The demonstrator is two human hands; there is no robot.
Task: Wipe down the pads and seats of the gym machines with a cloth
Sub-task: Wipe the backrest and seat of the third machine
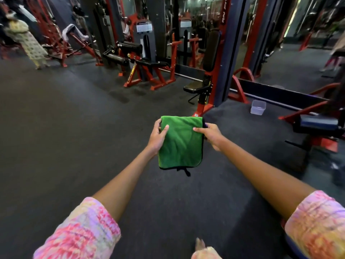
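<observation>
A folded green cloth (pixel 182 144) with black trim hangs in front of me, held between both hands. My left hand (pixel 157 136) pinches its upper left edge, thumb on the front. My right hand (pixel 211 134) grips the upper right edge. Ahead stands a red-framed machine with a small black seat (pixel 195 88) and a tall black back pad (pixel 211 51). Further left is a red machine with black roller pads (pixel 117 59) and a flat black pad (pixel 153 63). At the right edge sits a bench with a dark blue pad (pixel 319 122).
Dark rubber floor (pixel 74 128) spreads wide to the left and in front. A clear plastic box (pixel 258 107) lies on the floor at the right. A person in a patterned dress (pixel 28 40) stands at the far left among red machines. Mirrors line the back wall.
</observation>
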